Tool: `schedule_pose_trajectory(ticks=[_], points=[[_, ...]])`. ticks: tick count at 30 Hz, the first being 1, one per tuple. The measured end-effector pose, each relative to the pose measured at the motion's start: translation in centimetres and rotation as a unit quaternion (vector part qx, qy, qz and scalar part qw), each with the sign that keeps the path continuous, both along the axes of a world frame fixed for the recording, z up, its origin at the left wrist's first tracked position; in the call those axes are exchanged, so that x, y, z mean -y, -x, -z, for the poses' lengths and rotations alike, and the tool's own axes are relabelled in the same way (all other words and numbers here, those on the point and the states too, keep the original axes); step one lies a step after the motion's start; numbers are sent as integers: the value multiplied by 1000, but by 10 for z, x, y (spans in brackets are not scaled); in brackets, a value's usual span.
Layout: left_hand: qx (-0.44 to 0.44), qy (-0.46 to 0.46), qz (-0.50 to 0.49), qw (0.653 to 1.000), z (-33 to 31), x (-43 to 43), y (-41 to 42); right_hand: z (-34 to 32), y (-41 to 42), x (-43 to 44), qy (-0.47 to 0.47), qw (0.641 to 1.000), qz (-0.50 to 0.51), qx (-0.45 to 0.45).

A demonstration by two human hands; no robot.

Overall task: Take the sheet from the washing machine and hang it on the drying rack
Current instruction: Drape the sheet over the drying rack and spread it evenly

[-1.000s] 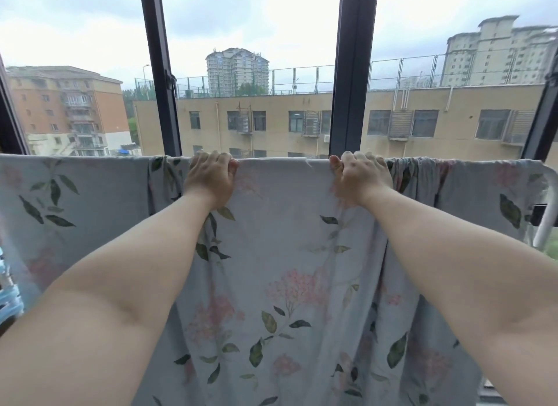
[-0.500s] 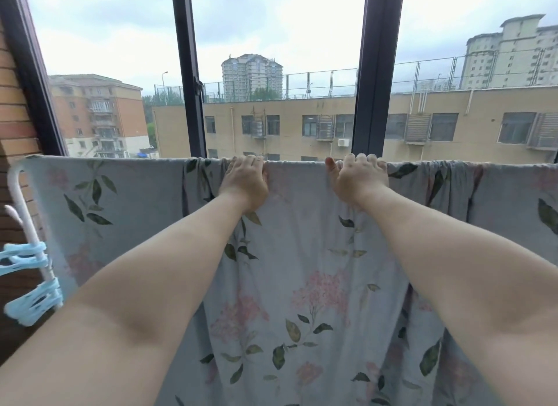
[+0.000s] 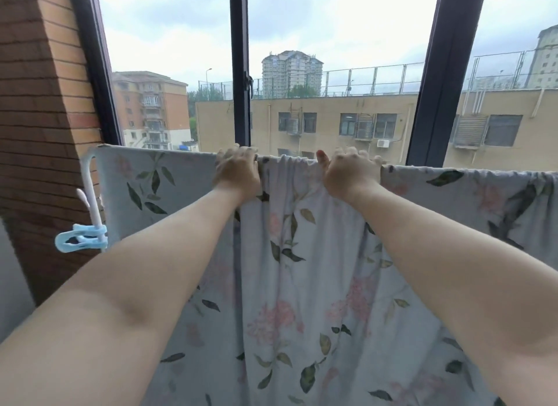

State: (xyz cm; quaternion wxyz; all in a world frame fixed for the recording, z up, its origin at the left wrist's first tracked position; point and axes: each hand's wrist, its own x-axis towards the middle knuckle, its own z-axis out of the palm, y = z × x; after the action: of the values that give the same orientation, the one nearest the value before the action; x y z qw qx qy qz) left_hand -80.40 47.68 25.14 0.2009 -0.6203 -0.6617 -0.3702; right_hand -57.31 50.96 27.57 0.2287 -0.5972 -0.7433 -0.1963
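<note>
Pale-blue floral fabric sheet [image 3: 302,269]: draped over white tubular drying rack [image 3: 90,188].
Left hand [image 3: 238,171]: fingers curled over sheet's top edge, holding it.
Right hand [image 3: 350,173]: grips bunched top edge.

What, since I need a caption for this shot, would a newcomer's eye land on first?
The floral sheet draped over the rack fills the lower view. Two bare arms reach to it, left hand and right hand curling their fingers over its top edge. At left, a blue peg clips the rack's white end; behind, a window shows apartment blocks.
</note>
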Motion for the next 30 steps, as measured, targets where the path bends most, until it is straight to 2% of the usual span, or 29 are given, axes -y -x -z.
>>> schedule_pose_trajectory(ticks=[2,5,12,15,18,21,25,30], points=[[-25,50,-25,998,2,-5,31,-4,33,-2,4,999,-53,-3],[-77,71,-27,994,3,-7,61,-2,83,0,8,993,-119,6],[-109,33,-36,993,10,-8,127,-3,179,2,-15,988,-154,20],[-134,18,-49,990,13,-11,168,0,201,-8,-16,993,-115,14],[-140,10,-34,990,19,-15,215,9,223,-9,-37,999,-8,-8],[-128,-12,21,992,24,-14,243,18,260,-1,-49,996,47,-50],[-79,-45,47,995,55,-1,288,37,321,9,-87,994,-8,-59],[8,21,46,999,105,14,342,68,374,28,-61,998,-4,-30]])
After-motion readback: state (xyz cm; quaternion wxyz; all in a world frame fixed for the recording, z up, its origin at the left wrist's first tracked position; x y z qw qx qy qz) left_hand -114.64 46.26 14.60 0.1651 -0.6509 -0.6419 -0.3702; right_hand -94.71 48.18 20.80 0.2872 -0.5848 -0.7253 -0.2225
